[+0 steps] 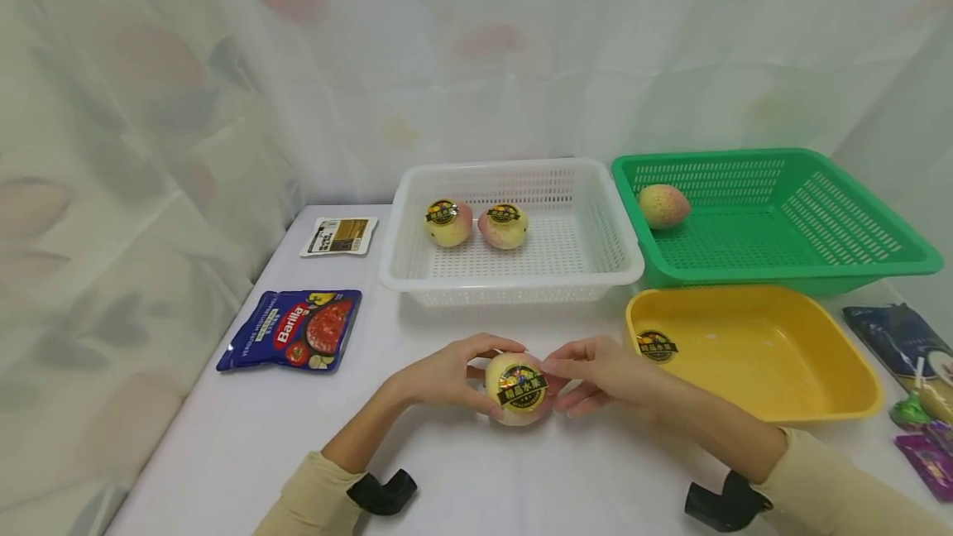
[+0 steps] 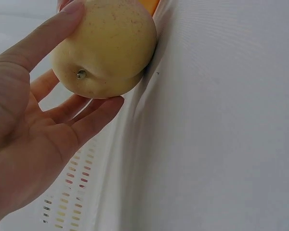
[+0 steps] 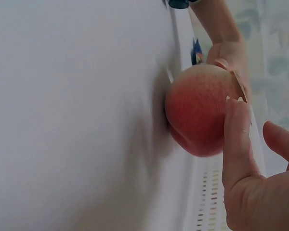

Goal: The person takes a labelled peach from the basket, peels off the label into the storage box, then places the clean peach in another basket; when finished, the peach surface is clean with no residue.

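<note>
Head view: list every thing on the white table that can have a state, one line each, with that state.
Round yellow-pink peach with a sticker: on the table, held between both hands.
Left hand: fingers curled round the peach.
Right hand: fingertips pinching the sticker's edge.
White slotted plastic basket: holds two stickered peaches.
Green slotted plastic basket: holds one peach, no sticker visible.
Yellow plastic tray: a loose sticker inside.
Blue Barilla sauce pouch: lying flat, sealed.

Fruit [image 1: 517, 388] on surface [image 1: 462, 470] at front centre, btwn left hand [image 1: 439, 375] & right hand [image 1: 603, 370]; behind it a basket [image 1: 596, 267] w/ two fruits [image 1: 476, 224] inside; right of that a 2nd basket [image 1: 878, 259] w/ one fruit [image 1: 663, 206]; tray [image 1: 819, 379] in front of 2nd basket; sauce pouch [image 1: 294, 329] far left, packet [image 1: 339, 236] behind it.
</note>
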Motion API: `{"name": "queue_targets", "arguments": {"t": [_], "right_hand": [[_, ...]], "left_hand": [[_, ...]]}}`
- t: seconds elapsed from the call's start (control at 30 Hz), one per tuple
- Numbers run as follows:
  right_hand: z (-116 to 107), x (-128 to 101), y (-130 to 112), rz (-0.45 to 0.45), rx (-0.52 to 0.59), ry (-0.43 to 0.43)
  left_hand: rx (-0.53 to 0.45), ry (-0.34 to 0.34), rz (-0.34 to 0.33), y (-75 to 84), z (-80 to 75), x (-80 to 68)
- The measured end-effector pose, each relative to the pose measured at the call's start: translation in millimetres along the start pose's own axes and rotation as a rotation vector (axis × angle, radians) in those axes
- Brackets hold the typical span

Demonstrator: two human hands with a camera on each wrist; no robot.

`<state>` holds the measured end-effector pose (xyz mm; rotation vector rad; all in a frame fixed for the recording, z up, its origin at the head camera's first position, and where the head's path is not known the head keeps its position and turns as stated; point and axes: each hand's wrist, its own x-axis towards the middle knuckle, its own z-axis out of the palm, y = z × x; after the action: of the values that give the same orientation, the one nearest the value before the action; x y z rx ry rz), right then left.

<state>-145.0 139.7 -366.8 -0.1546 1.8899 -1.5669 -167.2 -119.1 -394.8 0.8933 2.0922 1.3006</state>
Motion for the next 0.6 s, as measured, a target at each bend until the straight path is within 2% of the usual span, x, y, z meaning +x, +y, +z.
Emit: {"name": "queue_targets", "arguments": {"t": [0.1, 0.2, 0.37, 0.6], "right_hand": [[6.1, 1.4, -1.9, 0.048, 0.010, 0.009], [10.9, 3.0, -4.5, 0.051, -0.009, 0.021], [15.8, 4.9, -6.8, 0.017, -0.052, 0.040], [13.8, 2.8, -6.6, -0.036, -0.041, 0.084]], "left_hand": [[0.001, 0.004, 0.008, -0.2, 0.3, -0.7], [0.006, 0.008, 0.012, -0.8, 0.4, -1.3], [0.006, 0.007, 0.006, -1.5, 0.7, -1.6], [0.011, -0.004, 0.024, -1.1, 1.0, -0.3]]}}
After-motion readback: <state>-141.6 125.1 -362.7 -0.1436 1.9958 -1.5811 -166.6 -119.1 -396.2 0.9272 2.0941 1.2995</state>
